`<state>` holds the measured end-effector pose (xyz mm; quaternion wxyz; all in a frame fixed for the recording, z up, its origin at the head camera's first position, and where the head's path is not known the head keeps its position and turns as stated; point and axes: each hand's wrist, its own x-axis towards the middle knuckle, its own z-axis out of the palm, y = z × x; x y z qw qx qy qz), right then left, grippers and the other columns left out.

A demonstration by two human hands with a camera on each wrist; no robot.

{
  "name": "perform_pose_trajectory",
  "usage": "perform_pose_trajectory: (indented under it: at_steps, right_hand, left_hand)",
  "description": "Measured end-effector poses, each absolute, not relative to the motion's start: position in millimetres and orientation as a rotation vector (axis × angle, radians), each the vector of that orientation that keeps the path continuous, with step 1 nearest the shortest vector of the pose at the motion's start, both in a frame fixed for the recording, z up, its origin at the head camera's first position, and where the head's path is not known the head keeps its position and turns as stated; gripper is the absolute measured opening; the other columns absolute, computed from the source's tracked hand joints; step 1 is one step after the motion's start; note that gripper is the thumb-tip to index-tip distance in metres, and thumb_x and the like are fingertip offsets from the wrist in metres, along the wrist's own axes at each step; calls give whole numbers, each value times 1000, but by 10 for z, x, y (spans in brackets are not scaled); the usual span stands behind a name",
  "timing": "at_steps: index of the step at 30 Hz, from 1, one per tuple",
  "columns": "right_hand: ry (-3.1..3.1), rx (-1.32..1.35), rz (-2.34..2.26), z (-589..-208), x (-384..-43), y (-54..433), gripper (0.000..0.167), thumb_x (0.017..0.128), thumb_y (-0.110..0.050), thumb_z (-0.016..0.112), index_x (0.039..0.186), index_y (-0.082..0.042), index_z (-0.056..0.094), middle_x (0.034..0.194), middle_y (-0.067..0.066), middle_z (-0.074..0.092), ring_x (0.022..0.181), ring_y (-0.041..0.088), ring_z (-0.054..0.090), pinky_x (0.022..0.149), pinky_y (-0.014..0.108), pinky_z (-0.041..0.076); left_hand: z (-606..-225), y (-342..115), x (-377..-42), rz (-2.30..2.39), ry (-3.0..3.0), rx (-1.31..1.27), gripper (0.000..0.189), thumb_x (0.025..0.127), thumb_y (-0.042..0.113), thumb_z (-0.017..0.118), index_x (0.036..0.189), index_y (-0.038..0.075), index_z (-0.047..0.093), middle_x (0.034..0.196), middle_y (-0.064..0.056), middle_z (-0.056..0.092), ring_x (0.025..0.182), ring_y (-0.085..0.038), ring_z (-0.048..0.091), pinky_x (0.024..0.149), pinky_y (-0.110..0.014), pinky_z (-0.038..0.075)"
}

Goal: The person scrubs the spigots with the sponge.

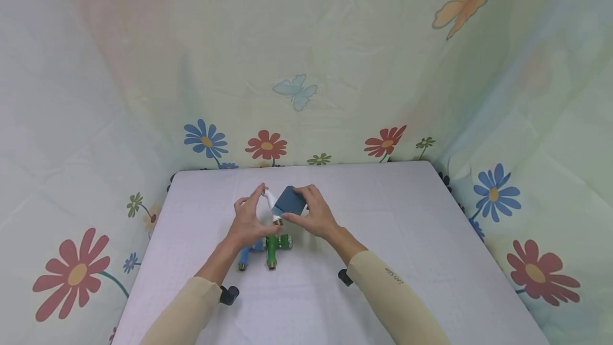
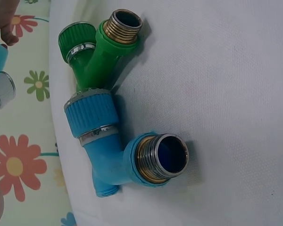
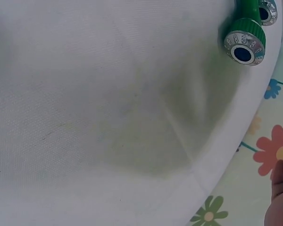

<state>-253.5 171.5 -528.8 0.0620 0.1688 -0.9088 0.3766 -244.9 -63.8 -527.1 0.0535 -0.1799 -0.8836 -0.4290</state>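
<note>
A white tap [image 1: 270, 199] with a brass threaded end is held up above the table. My left hand [image 1: 246, 222] grips it lengthwise, index finger at one end and thumb near the brass thread. From the right, my right hand [image 1: 318, 214] pinches a flat blue square piece [image 1: 290, 200] against the tap, hiding part of it; its material cannot be told. Below the hands lie a blue tap [image 2: 106, 157] and a green tap [image 2: 96, 59], side by side on the table. The left wrist view catches the white tap's ringed knob [image 2: 2, 92] at its edge.
A white cloth covers the table [image 1: 383, 212]. Behind and beside it hang curtains [image 1: 335, 41] printed with flowers and butterflies. Small black devices [image 1: 230, 295] sit at both wrists.
</note>
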Motion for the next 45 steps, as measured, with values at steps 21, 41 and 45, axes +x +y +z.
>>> perform_pose_trajectory:
  at_steps: [21, 41, 45]
  right_hand:
    - [-2765, 498, 1072, -5229, -2541, 1688, 85, 84, -58, 80, 152, -16, 49, 141, 10, 49, 126, 27, 51, 105, 46, 56]
    - [-2816, 297, 905, -5230, -2582, 1666, 88, 87, -69, 71, 151, -13, 49, 140, 13, 51, 122, 27, 54, 100, 44, 58]
    - [-2820, 249, 903, -5227, -2582, 1675, 89, 86, -69, 72, 151, -13, 49, 139, 14, 51, 121, 28, 55, 99, 45, 59]
  left_hand:
    - [-5239, -571, -2413, -1286, -2687, -615, 120, 70, 41, 97, 165, 18, 28, 162, -7, 47, 144, -32, 46, 122, -56, 18]
    - [-5222, -540, -2388, -1261, -2702, -658, 122, 68, 42, 98, 165, 23, 26, 163, -5, 47, 142, -32, 44, 119, -58, 26]
    - [-5214, -537, -2379, -1261, -2710, -658, 122, 68, 45, 97, 165, 25, 26, 163, -3, 46, 142, -33, 41, 119, -60, 28]
